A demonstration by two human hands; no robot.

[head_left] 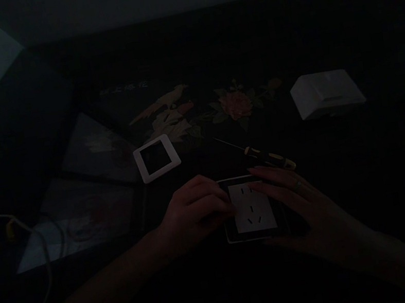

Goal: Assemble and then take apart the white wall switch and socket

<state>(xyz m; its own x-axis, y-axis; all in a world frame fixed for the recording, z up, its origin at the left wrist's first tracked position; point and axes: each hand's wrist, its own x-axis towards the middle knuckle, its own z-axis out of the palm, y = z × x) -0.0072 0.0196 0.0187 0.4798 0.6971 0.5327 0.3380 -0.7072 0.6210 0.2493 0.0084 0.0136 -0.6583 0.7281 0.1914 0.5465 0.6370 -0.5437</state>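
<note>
A wall socket with a white slotted centre and a dark surround with a pale edge lies face up before me. At its left edge is my left hand, its fingers curled and closed; whatever is between the fingertips is hidden. My right hand spans the socket from the right, fingers over the top part and thumb by the lower edge, gripping it. Just beyond the right hand lies a screwdriver with a black and yellow handle. A white square cover frame with an open middle rests further left.
A white box-shaped object sits at the right. The dark tabletop bears a painted bird and flowers. A pale cable with a yellow piece runs along the left side. The whole scene is very dim.
</note>
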